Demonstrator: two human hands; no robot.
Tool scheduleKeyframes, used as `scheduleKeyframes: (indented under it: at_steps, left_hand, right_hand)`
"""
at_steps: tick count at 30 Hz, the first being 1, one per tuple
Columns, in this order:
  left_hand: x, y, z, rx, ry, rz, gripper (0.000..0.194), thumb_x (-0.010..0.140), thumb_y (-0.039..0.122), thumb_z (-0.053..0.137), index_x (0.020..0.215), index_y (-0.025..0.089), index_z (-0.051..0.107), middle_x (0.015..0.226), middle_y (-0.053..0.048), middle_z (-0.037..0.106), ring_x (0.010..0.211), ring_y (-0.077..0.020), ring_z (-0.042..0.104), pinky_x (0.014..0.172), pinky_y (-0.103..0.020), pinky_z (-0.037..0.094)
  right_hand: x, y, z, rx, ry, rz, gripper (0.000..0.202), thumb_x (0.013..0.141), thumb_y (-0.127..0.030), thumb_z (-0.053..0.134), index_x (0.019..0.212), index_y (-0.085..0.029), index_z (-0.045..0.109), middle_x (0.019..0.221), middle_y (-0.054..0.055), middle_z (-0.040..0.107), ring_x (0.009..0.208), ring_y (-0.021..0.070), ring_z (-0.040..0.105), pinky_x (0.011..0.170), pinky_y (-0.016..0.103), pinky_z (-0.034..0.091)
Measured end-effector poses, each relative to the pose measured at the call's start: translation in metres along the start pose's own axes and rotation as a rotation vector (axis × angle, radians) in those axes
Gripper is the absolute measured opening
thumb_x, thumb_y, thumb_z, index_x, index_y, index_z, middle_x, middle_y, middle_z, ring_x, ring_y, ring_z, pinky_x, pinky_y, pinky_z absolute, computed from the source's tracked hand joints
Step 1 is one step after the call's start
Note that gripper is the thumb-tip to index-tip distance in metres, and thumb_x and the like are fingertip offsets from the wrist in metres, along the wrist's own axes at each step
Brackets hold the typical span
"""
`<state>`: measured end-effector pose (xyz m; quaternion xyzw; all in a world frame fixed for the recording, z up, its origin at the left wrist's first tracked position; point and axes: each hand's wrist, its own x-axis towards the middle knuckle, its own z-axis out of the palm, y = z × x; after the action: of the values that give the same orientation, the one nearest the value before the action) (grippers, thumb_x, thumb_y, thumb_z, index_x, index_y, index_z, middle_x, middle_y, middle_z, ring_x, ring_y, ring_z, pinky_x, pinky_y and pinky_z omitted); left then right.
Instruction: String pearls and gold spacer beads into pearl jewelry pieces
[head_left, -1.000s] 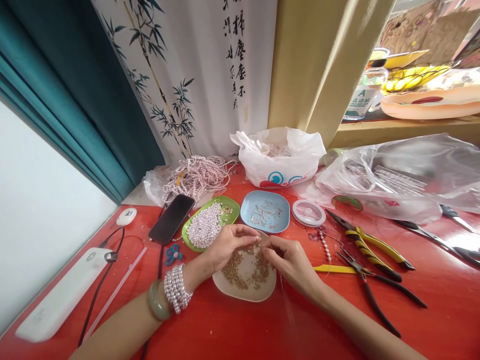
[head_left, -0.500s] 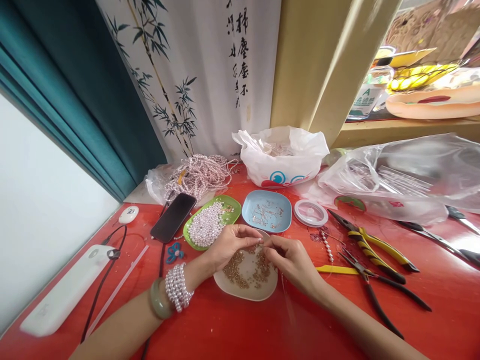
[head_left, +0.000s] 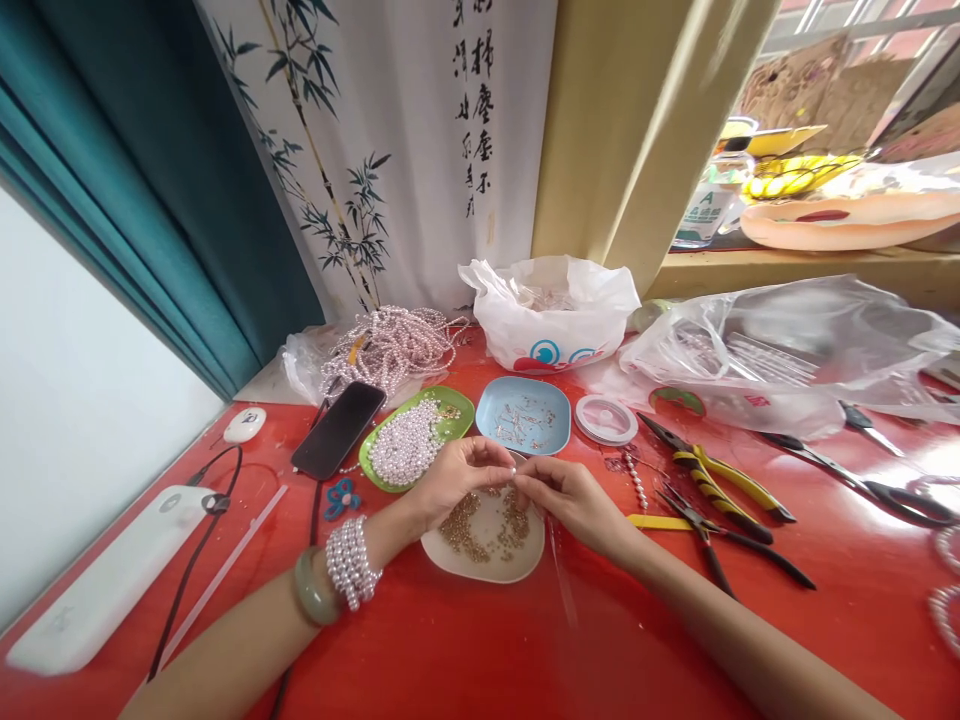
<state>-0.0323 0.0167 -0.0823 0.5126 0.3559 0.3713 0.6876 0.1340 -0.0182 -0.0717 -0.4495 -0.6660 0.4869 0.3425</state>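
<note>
Head view: both hands meet over a pale dish (head_left: 480, 570) of small gold beads (head_left: 459, 522) set on the red surface (head_left: 480, 650). The left hand (head_left: 457, 478) comes in from the left, wrist stacked with a pearl bracelet (head_left: 349, 562) and a green bangle (head_left: 311, 590), its thumb and forefinger pinched shut on something too small to make out, probably a bead. The right hand (head_left: 574, 497) faces it from the right, fingertips likewise pinched tight, and a thin clear thread (head_left: 561, 580) hangs down from that pinch toward the near edge of the surface. The two grips are touching or just about touching, tip to tip, right above the far rim of the dish; I cannot tell which.

So the thread's free end points left, straight at the left hand's pinch, and its long run falls away toward the person. The gold beads lie directly beneath both hands, a little nearer the left one.

Behind the hands sit a green dish (head_left: 457, 408) heaped with pearls (head_left: 405, 450) and a blue dish (head_left: 559, 415) with small metal bits, then a spool of clear cord (head_left: 606, 418). To the right lie yellow-handled pliers (head_left: 720, 475) and dark pliers (head_left: 712, 545), well apart from the hands. A black phone (head_left: 337, 428) rests to the left of the green dish.
</note>
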Motion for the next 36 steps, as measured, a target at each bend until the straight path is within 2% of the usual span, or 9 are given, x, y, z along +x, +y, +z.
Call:
scheduleKeyframes:
  at_steps: [5, 10, 13, 19, 25, 30, 36]
  left_hand:
    - [0.0, 0.005, 0.004, 0.006, -0.015, -0.044, 0.023, 0.057, 0.024, 0.075, 0.074, 0.013, 0.063, 0.073, -0.001, 0.061, 0.067, -0.0116, 0.056, 0.066, -0.024, 0.044]
    - [0.002, 0.007, 0.008, 0.12, -0.012, -0.027, 0.017, 0.062, 0.027, 0.072, 0.069, 0.013, 0.064, 0.069, -0.002, 0.063, 0.065, -0.0122, 0.056, 0.066, -0.025, 0.044]
    - [0.002, 0.01, 0.014, 0.144, 0.013, -0.015, 0.016, 0.065, 0.028, 0.07, 0.069, 0.013, 0.065, 0.068, -0.001, 0.063, 0.065, -0.0117, 0.056, 0.065, -0.024, 0.044]
    - [-0.007, 0.022, 0.026, 0.196, 0.098, 0.024, 0.015, 0.065, 0.026, 0.07, 0.069, 0.014, 0.063, 0.067, 0.0, 0.06, 0.063, -0.0097, 0.054, 0.061, -0.02, 0.044]
    - [-0.017, 0.037, 0.031, 0.215, 0.174, 0.059, 0.017, 0.064, 0.027, 0.071, 0.071, 0.014, 0.062, 0.071, -0.001, 0.062, 0.066, -0.0098, 0.054, 0.06, -0.02, 0.045]
    - [-0.02, 0.046, 0.032, 0.183, 0.187, 0.078, 0.017, 0.065, 0.025, 0.071, 0.073, 0.013, 0.062, 0.076, -0.002, 0.064, 0.067, -0.0098, 0.056, 0.062, -0.02, 0.047]
    - [-0.02, 0.058, 0.034, 0.066, 0.259, 0.187, 0.017, 0.064, 0.021, 0.071, 0.074, 0.012, 0.062, 0.079, -0.004, 0.065, 0.064, -0.0085, 0.057, 0.062, -0.019, 0.048]
  right_hand:
    - [0.002, -0.002, -0.008, 0.076, -0.098, 0.039, 0.029, 0.08, -0.041, 0.049, 0.07, -0.015, 0.056, 0.063, 0.001, 0.06, 0.049, 0.0083, 0.045, 0.046, 0.02, 0.034]
    - [0.004, -0.004, -0.023, 0.114, -0.213, 0.09, 0.028, 0.077, -0.04, 0.056, 0.068, -0.013, 0.061, 0.062, 0.002, 0.063, 0.046, 0.0064, 0.044, 0.044, 0.018, 0.032]
    - [0.002, -0.006, -0.035, 0.118, -0.237, 0.103, 0.028, 0.075, -0.04, 0.058, 0.072, -0.013, 0.065, 0.068, 0.003, 0.066, 0.05, 0.0066, 0.046, 0.045, 0.018, 0.035]
    - [-0.005, -0.011, -0.06, 0.102, -0.169, 0.123, 0.031, 0.075, -0.042, 0.058, 0.086, -0.014, 0.066, 0.081, 0.006, 0.069, 0.053, 0.0071, 0.05, 0.045, 0.017, 0.037]
    - [-0.011, -0.018, -0.082, 0.111, -0.008, 0.073, 0.025, 0.077, -0.036, 0.056, 0.082, -0.013, 0.065, 0.079, 0.006, 0.07, 0.05, 0.0055, 0.047, 0.041, 0.015, 0.034]
    - [-0.012, -0.019, -0.09, 0.148, 0.01, 0.053, 0.023, 0.078, -0.033, 0.056, 0.082, -0.012, 0.065, 0.075, 0.006, 0.069, 0.048, 0.0053, 0.046, 0.038, 0.015, 0.032]
    - [-0.011, -0.018, -0.093, 0.18, 0.017, 0.042, 0.021, 0.08, -0.03, 0.054, 0.082, -0.012, 0.066, 0.077, 0.007, 0.07, 0.048, 0.0048, 0.046, 0.04, 0.015, 0.035]
